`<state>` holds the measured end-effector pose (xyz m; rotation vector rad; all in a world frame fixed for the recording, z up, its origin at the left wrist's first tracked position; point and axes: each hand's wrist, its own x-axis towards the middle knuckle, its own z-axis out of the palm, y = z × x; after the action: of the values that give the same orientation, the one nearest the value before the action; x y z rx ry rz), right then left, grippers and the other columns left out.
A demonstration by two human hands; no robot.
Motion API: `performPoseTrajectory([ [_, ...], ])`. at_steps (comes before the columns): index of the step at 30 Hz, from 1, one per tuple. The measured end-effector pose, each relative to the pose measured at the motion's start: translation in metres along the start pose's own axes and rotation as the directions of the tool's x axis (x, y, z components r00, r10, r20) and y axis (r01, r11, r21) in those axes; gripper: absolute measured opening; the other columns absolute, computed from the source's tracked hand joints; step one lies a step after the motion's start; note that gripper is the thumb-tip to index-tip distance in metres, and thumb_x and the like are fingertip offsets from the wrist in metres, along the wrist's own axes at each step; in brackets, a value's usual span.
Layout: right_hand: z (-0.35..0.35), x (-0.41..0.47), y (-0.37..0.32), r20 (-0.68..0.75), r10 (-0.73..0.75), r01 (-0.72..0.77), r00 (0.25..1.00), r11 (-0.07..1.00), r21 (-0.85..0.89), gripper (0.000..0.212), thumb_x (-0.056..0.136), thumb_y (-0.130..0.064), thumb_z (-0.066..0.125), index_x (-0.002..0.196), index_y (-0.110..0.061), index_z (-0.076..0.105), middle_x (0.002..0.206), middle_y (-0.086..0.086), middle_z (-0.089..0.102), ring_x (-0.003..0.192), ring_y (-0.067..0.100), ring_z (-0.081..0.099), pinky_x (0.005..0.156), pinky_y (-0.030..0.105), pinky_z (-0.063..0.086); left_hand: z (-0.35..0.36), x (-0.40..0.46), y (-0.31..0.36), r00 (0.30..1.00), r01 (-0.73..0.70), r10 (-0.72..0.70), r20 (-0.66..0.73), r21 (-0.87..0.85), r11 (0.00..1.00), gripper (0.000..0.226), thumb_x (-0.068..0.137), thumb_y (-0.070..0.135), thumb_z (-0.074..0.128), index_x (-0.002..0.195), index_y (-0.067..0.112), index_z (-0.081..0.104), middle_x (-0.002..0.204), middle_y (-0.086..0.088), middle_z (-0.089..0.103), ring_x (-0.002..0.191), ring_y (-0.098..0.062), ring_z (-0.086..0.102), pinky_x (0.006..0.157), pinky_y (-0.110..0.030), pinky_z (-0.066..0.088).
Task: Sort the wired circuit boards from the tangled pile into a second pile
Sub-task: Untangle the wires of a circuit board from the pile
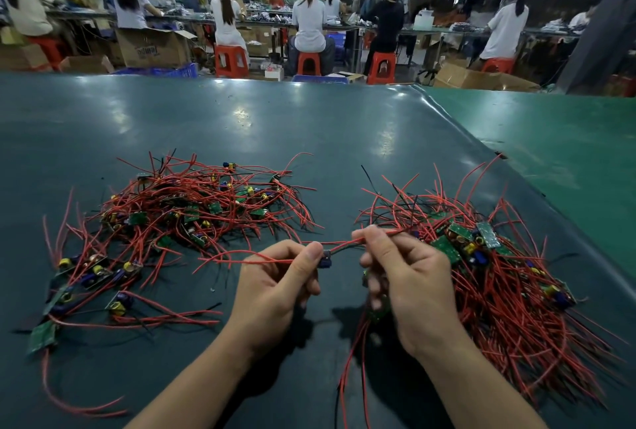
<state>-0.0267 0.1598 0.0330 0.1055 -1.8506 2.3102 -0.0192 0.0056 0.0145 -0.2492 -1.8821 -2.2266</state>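
Note:
Two heaps of small green circuit boards with red and black wires lie on the dark green table (309, 126). One pile (165, 218) spreads across the left, the other pile (492, 263) sits at the right. Between them my left hand (275, 287) pinches a small board with a blue part (325, 260), its red wire trailing left. My right hand (409, 274) pinches a red wire (347, 243) that runs from that board, and also holds another board with wires hanging down under its palm, mostly hidden.
A lighter green mat (568, 160) covers the table's right side. Beyond the far edge, several people sit on red stools (231, 60) at long benches, with cardboard boxes (151, 46) and blue crates on the floor.

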Motion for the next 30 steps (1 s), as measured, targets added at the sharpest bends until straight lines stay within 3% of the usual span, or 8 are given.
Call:
performPoseTrajectory([
  [7, -0.015, 0.011, -0.005, -0.239, -0.136, 0.159, 0.962, 0.984, 0.079, 0.032, 0.097, -0.016, 0.058, 0.071, -0.014, 0.075, 0.056, 0.000, 0.057, 0.035, 0.008, 0.040, 0.033, 0.017, 0.032, -0.008, 0.001, -0.002, 0.995, -0.078, 0.078, -0.065, -0.002, 0.997, 0.023, 0.087, 0.031, 0.061, 0.067, 0.022, 0.070, 0.051, -0.001, 0.055, 0.043, -0.007, 0.044, 0.041, -0.015, 0.034],
  [12, -0.038, 0.018, -0.012, -0.393, -0.227, 0.244, 0.891, 0.970, -0.007, 0.027, 0.101, -0.020, 0.054, 0.078, -0.014, 0.067, 0.052, -0.007, 0.051, 0.037, 0.007, 0.042, 0.034, 0.017, 0.032, -0.029, 0.017, -0.001, 0.923, -0.142, 0.097, -0.372, -0.096, 0.985, 0.029, 0.087, 0.028, 0.056, 0.058, 0.025, 0.061, 0.054, 0.008, 0.053, 0.050, -0.008, 0.045, 0.052, -0.024, 0.036],
  [14, -0.035, 0.014, -0.007, -0.343, -0.308, 0.289, 0.887, 0.951, -0.106, 0.024, 0.100, -0.023, 0.055, 0.080, -0.018, 0.068, 0.055, -0.007, 0.053, 0.038, 0.008, 0.045, 0.035, 0.018, 0.035, -0.030, 0.017, -0.001, 0.907, -0.204, 0.194, -0.374, 0.013, 0.979, 0.027, 0.087, 0.031, 0.059, 0.062, 0.021, 0.056, 0.062, 0.007, 0.055, 0.060, -0.011, 0.048, 0.061, -0.027, 0.039],
  [17, -0.015, 0.003, 0.005, -0.204, -0.465, 0.390, 0.861, 0.863, -0.320, 0.017, 0.095, -0.035, 0.055, 0.092, -0.026, 0.069, 0.068, -0.009, 0.062, 0.051, 0.011, 0.055, 0.046, 0.025, 0.043, -0.022, 0.009, -0.003, 0.876, -0.330, 0.383, -0.291, 0.215, 0.919, 0.035, 0.085, 0.035, 0.061, 0.066, 0.006, 0.055, 0.083, 0.003, 0.068, 0.076, -0.007, 0.062, 0.070, -0.018, 0.046],
  [19, -0.009, -0.002, 0.011, -0.058, -0.534, 0.463, 0.844, 0.778, -0.426, 0.017, 0.094, -0.037, 0.054, 0.098, -0.028, 0.068, 0.078, -0.011, 0.065, 0.062, 0.009, 0.060, 0.057, 0.026, 0.048, -0.022, 0.005, -0.002, 0.802, -0.443, 0.549, -0.234, 0.383, 0.810, 0.036, 0.087, 0.031, 0.066, 0.062, 0.010, 0.052, 0.088, 0.003, 0.072, 0.083, -0.011, 0.069, 0.073, -0.024, 0.051],
  [21, -0.005, -0.008, 0.015, 0.111, -0.526, 0.514, 0.843, 0.727, -0.456, 0.022, 0.094, -0.037, 0.055, 0.105, -0.023, 0.068, 0.084, -0.017, 0.064, 0.070, 0.002, 0.061, 0.065, 0.018, 0.046, -0.024, 0.003, -0.001, 0.742, -0.507, 0.650, -0.164, 0.497, 0.704, 0.041, 0.086, 0.031, 0.071, 0.058, 0.010, 0.048, 0.084, 0.005, 0.072, 0.078, -0.012, 0.070, 0.071, -0.024, 0.051],
  [25, 0.004, -0.016, 0.020, 0.349, -0.450, 0.569, 0.822, 0.672, -0.473, 0.040, 0.092, -0.039, 0.059, 0.120, -0.011, 0.067, 0.098, -0.022, 0.059, 0.083, -0.010, 0.056, 0.076, 0.013, 0.045, -0.023, 0.001, -0.005, 0.736, -0.566, 0.676, 0.037, 0.580, 0.586, 0.036, 0.078, 0.031, 0.079, 0.067, 0.011, 0.051, 0.077, 0.000, 0.064, 0.070, -0.018, 0.064, 0.063, -0.033, 0.051],
  [30, 0.007, -0.015, 0.015, 0.357, -0.465, 0.581, 0.810, 0.716, -0.387, 0.028, 0.094, -0.024, 0.059, 0.109, -0.005, 0.072, 0.090, -0.011, 0.063, 0.074, -0.007, 0.056, 0.070, 0.016, 0.044, -0.019, 0.002, -0.008, 0.730, -0.631, 0.651, 0.207, 0.572, 0.525, 0.023, 0.081, 0.025, 0.075, 0.076, 0.007, 0.061, 0.090, -0.002, 0.066, 0.082, -0.020, 0.065, 0.070, -0.035, 0.052],
])
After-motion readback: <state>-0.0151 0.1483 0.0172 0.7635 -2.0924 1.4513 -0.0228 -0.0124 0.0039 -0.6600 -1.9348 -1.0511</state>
